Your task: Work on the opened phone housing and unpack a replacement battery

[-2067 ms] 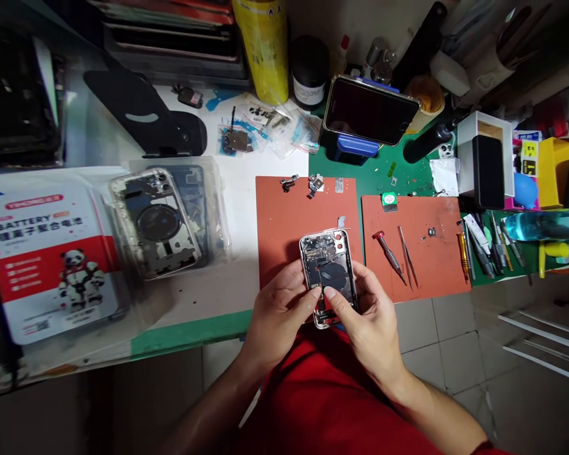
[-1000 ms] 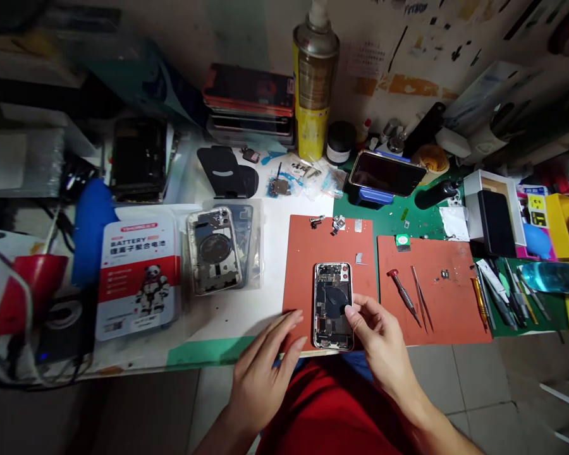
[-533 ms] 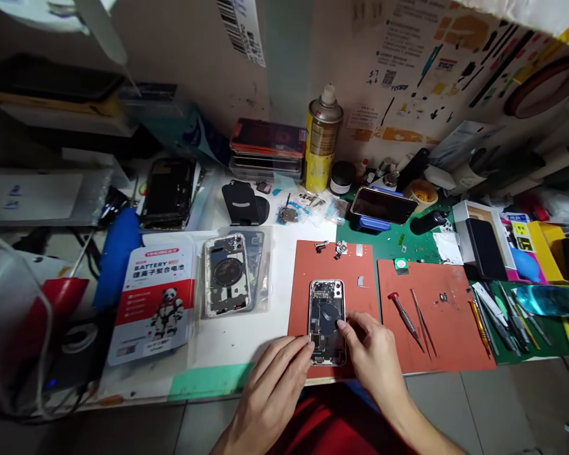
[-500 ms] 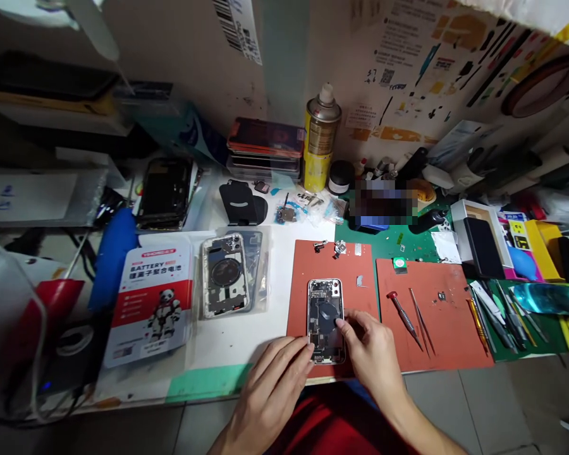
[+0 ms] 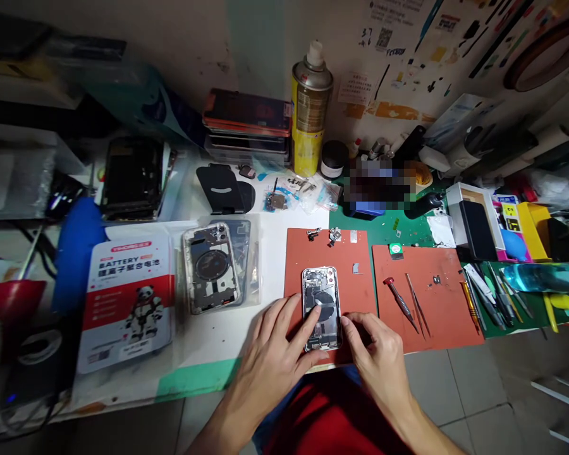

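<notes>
An opened phone housing (image 5: 323,316) with its inner parts showing lies upright on the left orange mat (image 5: 296,253). Across its lower left side reaches my left hand (image 5: 279,341), fingers spread, the index fingertip over the dark round part and the thumb by the bottom edge. My right hand (image 5: 377,347) is at the housing's lower right edge, its thumb tip against or beside the frame and its fingers curled; whether anything small is between them is hidden. Small metal parts (image 5: 334,236) and a thin metal plate (image 5: 357,268) lie above the housing.
A second housing (image 5: 211,268) lies on a plastic bag at left, beside a battery package (image 5: 128,303). The right mat (image 5: 448,316) holds a red-capped screwdriver (image 5: 401,304) and tweezers (image 5: 418,304). A spray can (image 5: 310,110) stands behind; more tools lie at right.
My left hand has moved from the housing's left edge to over it, its fingers now spread. My right hand stays at the right edge. The camera view has shifted.
</notes>
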`<state>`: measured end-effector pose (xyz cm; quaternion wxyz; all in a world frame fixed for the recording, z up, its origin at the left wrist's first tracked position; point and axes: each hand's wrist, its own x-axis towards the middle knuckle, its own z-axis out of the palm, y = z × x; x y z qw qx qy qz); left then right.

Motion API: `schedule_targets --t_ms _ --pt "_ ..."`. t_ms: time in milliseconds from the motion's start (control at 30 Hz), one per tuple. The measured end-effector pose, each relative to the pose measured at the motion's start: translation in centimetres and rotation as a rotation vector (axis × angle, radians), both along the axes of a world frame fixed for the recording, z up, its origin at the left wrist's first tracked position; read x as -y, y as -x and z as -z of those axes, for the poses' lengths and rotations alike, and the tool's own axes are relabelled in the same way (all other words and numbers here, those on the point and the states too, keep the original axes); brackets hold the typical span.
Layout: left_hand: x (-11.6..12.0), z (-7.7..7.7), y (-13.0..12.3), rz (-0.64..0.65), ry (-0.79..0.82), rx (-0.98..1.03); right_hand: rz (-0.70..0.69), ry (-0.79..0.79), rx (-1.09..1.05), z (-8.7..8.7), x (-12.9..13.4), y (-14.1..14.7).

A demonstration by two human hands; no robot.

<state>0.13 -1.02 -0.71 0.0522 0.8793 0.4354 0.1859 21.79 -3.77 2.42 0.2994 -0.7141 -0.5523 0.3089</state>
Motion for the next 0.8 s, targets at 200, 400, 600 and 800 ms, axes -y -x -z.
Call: schedule_targets --t_ms 200,400,600,800 --pt "0.11 0.17 -0.07 0.003 0.056 0.002 0.012 -0.06 0.017 0.14 -0.49 0.83" --pt "-0.1 -0.4 -0.1 0.031 0.057 -0.004 -0.015 -0.042 0.039 0.3 -0.85 0.92" --pt "-0.1 -0.63 -0.06 0.052 0.01 0.022 -0.026 -0.04 0.037 0.22 -0.91 0.93" --pt "-0.14 -0.5 0.14 0.065 0.013 0.053 -0.023 -0.039 0.034 0.18 -0.93 1.02"
